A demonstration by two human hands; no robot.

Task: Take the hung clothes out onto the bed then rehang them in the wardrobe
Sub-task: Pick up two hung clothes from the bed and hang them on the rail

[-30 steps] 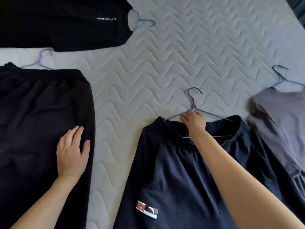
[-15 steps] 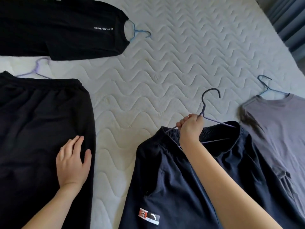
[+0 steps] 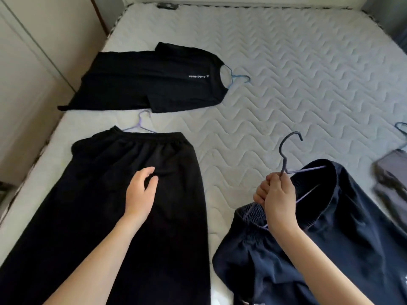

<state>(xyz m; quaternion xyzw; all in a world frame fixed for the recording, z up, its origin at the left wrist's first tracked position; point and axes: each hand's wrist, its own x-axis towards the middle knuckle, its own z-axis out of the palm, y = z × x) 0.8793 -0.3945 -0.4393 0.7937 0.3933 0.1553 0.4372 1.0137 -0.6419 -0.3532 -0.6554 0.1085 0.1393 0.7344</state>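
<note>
A quilted bed (image 3: 286,69) is seen from above, with clothes laid out on it. The right hand (image 3: 276,199), at about 5 o'clock in the view, is closed in a fist around the neck of a dark hanger (image 3: 286,155), just below its hook. The hook points up and toward 1 o'clock. The navy shorts (image 3: 330,238) are carried on this hanger, the waistband being raised off the bed near the fist while the lower cloth is bunched on the mattress toward 5 o'clock.

The left hand (image 3: 141,194) is seen at about 7 o'clock, held above the black trousers (image 3: 99,205) with the fingers loosely spread and slightly curled; nothing is gripped (whether the cloth is touched cannot be told). The trousers are laid flat, and a pale purple hanger (image 3: 141,124) is seen at their waistband, toward 11 o'clock.

Further off, at 11 o'clock, a black T-shirt (image 3: 149,82) is laid flat on a blue hanger (image 3: 237,78), whose hook projects from the collar toward 3 o'clock. A grey garment (image 3: 389,179) is partly seen at the 3 o'clock edge, with a hanger hook (image 3: 402,128) above it. A pale wall (image 3: 33,62) runs along the bed at 9 o'clock.
</note>
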